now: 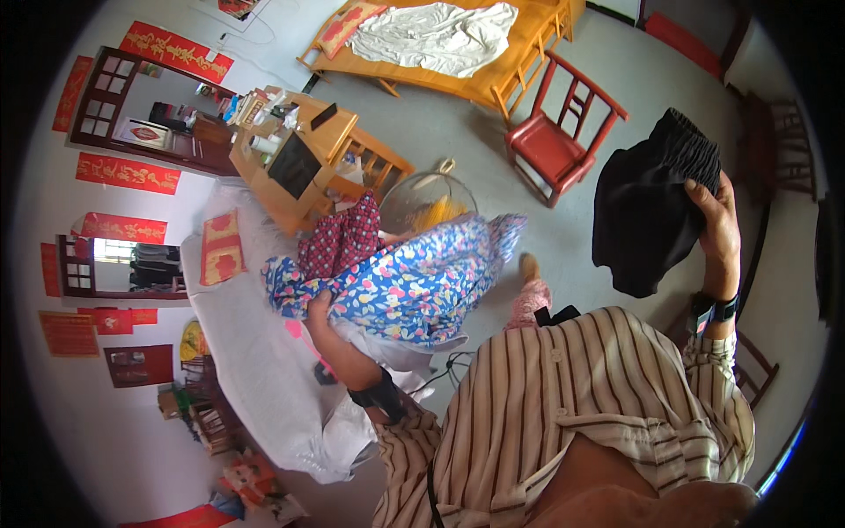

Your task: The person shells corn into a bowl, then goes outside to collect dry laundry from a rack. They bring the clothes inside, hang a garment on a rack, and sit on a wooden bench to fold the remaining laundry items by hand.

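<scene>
On the right, my right hand (716,214) grips the gathered elastic waistband of a black garment (643,218), which hangs down in a loose bundle. To the left, my left hand (320,307) holds the edge of a blue floral cloth garment (416,277), its thumb on the fabric. Beside and partly behind it is a dark red patterned cloth (340,237). Pale fabric shows under the floral garment. Whether the red cloth is also in my left hand I cannot tell.
A covered sofa (257,369) runs along the left. Ahead stand a wooden desk (330,125) with a dark screen, a wire-rimmed round container (396,198) holding something yellow, a red wooden chair (558,142) and a wooden daybed (449,82) with white cloth. A black cable lies near my waist.
</scene>
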Available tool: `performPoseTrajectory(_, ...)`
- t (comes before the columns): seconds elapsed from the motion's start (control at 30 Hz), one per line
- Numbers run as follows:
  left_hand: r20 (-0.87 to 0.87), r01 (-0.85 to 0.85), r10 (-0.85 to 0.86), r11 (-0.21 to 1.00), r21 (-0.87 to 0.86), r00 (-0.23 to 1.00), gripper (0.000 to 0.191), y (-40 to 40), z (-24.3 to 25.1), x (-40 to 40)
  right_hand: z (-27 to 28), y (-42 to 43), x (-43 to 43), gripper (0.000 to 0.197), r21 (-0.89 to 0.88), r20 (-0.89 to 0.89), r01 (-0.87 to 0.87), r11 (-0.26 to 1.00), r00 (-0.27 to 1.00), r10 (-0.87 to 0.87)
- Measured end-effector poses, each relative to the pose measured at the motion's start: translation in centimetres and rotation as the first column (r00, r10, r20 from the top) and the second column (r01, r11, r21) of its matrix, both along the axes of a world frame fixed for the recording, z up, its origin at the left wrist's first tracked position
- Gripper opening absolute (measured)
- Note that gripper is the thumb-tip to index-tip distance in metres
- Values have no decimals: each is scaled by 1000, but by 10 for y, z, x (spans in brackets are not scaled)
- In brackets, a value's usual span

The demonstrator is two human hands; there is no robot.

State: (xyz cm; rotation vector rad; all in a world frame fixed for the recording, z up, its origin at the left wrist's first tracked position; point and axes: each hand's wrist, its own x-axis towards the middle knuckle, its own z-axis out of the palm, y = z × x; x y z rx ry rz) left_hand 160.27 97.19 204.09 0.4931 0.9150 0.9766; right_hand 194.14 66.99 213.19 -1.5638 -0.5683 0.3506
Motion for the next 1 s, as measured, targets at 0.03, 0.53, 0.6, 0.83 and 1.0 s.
performPoseTrajectory(0.03,-74,-24,34,992,128,997,35,9,-10,-3,4,10,0,26,-6,10,-2,1000,1000,2)
performPoseTrajectory(0.53,-272,-116,240,907,405,932,71,121,-136,89,-82,171,149,36,280,19,-162,946,986,163)
performPoseTrajectory(0.6,-165,-167,179,982,87,970,79,130,-144,116,-97,177,189,39,290,32,-165,943,986,163)
performPoseTrajectory(0.83,99,-40,117,821,-569,988,99,154,-148,157,-129,240,283,54,376,-51,-272,886,948,313)
performPoseTrajectory(1.0,913,655,-381,729,198,149,107,210,-148,162,-136,322,276,50,242,-136,-278,930,939,316)
